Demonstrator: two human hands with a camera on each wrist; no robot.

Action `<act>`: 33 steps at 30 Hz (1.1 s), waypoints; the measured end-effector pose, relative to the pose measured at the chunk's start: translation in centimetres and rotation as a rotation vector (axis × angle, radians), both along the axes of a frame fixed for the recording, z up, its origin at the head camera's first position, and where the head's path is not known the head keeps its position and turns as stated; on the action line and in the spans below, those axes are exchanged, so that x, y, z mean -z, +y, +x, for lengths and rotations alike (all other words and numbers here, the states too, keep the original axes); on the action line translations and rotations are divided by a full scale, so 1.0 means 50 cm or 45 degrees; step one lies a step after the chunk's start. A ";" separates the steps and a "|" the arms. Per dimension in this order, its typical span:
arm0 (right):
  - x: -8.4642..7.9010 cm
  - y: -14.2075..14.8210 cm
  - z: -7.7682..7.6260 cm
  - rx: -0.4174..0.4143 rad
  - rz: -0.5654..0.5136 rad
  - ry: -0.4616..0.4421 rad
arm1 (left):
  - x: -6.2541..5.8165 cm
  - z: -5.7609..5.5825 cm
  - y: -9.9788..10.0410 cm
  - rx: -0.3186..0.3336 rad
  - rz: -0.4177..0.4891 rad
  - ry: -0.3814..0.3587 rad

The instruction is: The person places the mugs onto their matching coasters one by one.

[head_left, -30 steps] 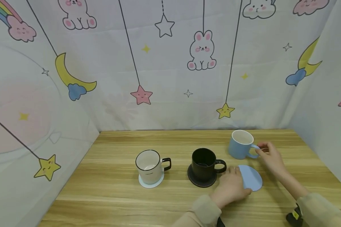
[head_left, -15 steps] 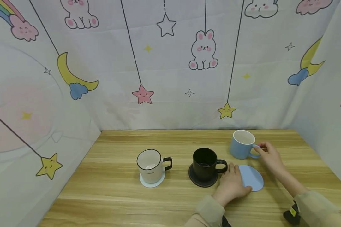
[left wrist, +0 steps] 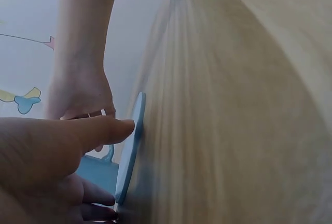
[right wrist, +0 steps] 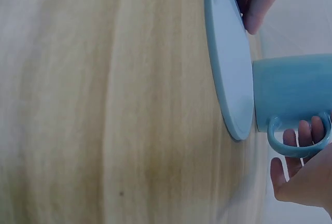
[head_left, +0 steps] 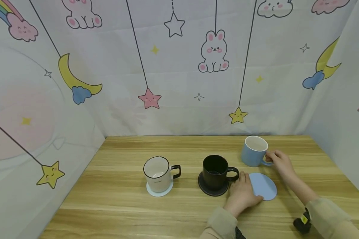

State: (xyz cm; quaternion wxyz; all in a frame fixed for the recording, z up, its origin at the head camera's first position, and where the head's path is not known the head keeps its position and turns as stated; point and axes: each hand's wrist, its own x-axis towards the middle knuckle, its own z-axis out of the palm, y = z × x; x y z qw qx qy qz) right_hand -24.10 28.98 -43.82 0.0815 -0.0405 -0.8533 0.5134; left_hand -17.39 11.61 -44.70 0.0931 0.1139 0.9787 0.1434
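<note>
My left hand point(head_left: 241, 193) holds the light blue coaster point(head_left: 265, 187) at its left side, thumb on the near edge and fingers toward the far edge. In the left wrist view the thumb point(left wrist: 106, 133) meets the rim of the coaster, which lies on the table. Behind it stands an upright blue mug point(head_left: 252, 156) with a white inside. The fingers of my right hand point(head_left: 282, 165) grip the mug's handle point(right wrist: 291, 150), passing through its loop in the right wrist view. The mug's base rests on the wood, just past the coaster.
Left of my left hand, a black mug point(head_left: 214, 176) sits on a black coaster point(head_left: 213, 192), its handle close to my fingertips. Farther left, a white mug point(head_left: 159, 181) with a black rim stands on a pale coaster point(head_left: 159, 194). A printed curtain point(head_left: 179, 73) borders the wooden table point(head_left: 113, 212).
My right hand has moved left and closed in on the mug's handle, its fingers now going into the loop. The left hand, coasters and mugs stay essentially in place; the camera view shifts slightly.
</note>
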 end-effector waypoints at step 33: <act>0.011 -0.037 -0.026 0.220 -0.652 -0.047 | 0.004 0.008 0.001 -0.014 -0.130 0.050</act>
